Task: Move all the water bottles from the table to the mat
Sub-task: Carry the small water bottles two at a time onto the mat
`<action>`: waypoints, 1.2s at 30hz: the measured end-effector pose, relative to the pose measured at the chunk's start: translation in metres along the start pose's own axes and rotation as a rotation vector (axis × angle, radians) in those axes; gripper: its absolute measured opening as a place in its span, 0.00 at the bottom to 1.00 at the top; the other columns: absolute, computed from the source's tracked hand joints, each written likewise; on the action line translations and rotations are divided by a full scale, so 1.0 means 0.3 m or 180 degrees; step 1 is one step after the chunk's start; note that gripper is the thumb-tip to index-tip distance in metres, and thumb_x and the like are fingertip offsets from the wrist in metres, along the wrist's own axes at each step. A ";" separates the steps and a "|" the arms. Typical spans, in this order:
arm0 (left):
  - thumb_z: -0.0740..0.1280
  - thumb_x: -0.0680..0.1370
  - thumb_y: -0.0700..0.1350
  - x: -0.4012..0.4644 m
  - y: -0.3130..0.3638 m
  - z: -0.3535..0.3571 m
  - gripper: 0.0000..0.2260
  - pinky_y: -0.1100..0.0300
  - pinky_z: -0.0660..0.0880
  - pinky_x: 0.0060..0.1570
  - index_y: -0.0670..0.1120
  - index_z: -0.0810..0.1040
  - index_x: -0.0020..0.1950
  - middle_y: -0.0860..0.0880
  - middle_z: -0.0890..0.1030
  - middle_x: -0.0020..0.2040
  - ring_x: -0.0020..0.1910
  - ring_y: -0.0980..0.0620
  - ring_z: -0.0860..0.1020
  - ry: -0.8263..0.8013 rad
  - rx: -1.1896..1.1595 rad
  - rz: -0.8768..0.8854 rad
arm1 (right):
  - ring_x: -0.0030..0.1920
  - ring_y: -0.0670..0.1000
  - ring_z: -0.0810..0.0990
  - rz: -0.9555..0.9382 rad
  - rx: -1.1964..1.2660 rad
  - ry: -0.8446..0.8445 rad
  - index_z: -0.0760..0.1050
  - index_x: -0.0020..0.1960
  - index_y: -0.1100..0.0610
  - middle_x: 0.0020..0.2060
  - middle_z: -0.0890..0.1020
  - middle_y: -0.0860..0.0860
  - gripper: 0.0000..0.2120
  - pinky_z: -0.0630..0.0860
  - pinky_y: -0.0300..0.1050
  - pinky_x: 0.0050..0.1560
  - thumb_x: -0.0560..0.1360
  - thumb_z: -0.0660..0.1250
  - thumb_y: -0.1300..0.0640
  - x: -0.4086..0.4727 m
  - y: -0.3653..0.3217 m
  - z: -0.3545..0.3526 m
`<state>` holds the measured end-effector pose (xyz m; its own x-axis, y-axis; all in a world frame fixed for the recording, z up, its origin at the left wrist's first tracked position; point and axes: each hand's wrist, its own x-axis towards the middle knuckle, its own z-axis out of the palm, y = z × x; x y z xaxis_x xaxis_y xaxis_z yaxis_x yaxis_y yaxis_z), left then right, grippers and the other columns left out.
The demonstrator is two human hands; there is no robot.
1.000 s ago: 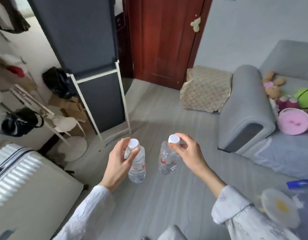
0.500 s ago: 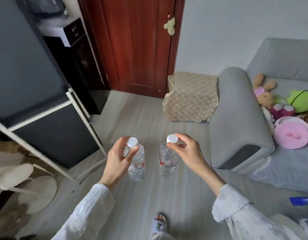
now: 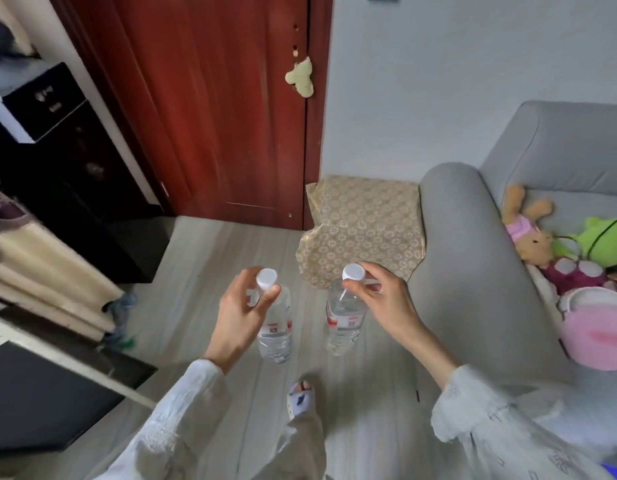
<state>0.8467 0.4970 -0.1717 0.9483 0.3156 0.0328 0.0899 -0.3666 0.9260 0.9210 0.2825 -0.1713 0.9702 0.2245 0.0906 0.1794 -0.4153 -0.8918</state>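
**Two bottles in transit, one per hand, pinched at the neck**

Left hand (image 3: 238,318): thumb and fingers curled round the neck just under the white cap of a clear plastic water bottle with a red-and-white label (image 3: 275,327). Bottle hangs roughly upright over the pale grey plank floor (image 3: 203,271), touching nothing else.

Right hand (image 3: 383,303): fingertips pinch the capped neck of a second clear plastic water bottle of the same kind (image 3: 343,317), also hanging clear of the floor, near the first but apart.

Handling, judged: both look filled, so moderately heavy for a fingertip hold. Thin walls would give if squeezed mid-body; the rigid neck ring below the cap is the sound place to hold. Smooth plastic could slip; a fall would likely dent, not shatter.

Count: bottles 2, caps 2, hands 2, both occupied. Neither counter nor mat identifiable in view. A gold patterned cloth-covered box (image 3: 362,226) stands beside the grey sofa arm (image 3: 473,265).
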 end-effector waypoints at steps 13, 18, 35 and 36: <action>0.68 0.73 0.49 0.984 0.064 0.245 0.07 0.70 0.71 0.44 0.58 0.72 0.47 0.51 0.79 0.47 0.48 0.60 0.76 -0.0418 0.0084 0.0200 | 0.50 0.47 0.76 0.0121 -0.0274 0.0442 0.76 0.54 0.56 0.49 0.78 0.46 0.16 0.71 0.35 0.49 0.68 0.71 0.54 0.928 0.165 -0.142; 0.68 0.73 0.48 1.268 0.070 0.384 0.08 0.69 0.70 0.44 0.61 0.72 0.46 0.53 0.79 0.48 0.48 0.59 0.77 -0.0478 0.0159 0.0080 | 0.49 0.46 0.77 0.0182 -0.0462 0.0404 0.76 0.54 0.56 0.49 0.80 0.48 0.16 0.72 0.38 0.49 0.68 0.71 0.52 1.233 0.295 -0.206; 0.68 0.73 0.42 2.220 -0.051 0.940 0.11 0.68 0.68 0.41 0.51 0.74 0.53 0.54 0.78 0.47 0.42 0.56 0.75 -0.0581 0.0423 -0.0851 | 0.52 0.52 0.76 0.0422 -0.0703 -0.0338 0.73 0.58 0.59 0.55 0.78 0.54 0.19 0.74 0.44 0.51 0.70 0.69 0.54 2.248 0.783 -0.246; 0.68 0.73 0.42 2.274 -0.078 0.967 0.11 0.66 0.68 0.42 0.52 0.73 0.52 0.55 0.78 0.46 0.42 0.57 0.75 -0.0623 0.0439 -0.0887 | 0.52 0.52 0.76 0.0472 -0.0741 -0.0366 0.72 0.58 0.58 0.55 0.78 0.54 0.18 0.74 0.44 0.51 0.70 0.68 0.53 2.295 0.819 -0.230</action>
<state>1.5797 0.4671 -0.2801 0.9207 0.2515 -0.2986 0.3807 -0.4088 0.8295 1.6444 0.2743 -0.2976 0.9663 0.2391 -0.0958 0.0824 -0.6392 -0.7646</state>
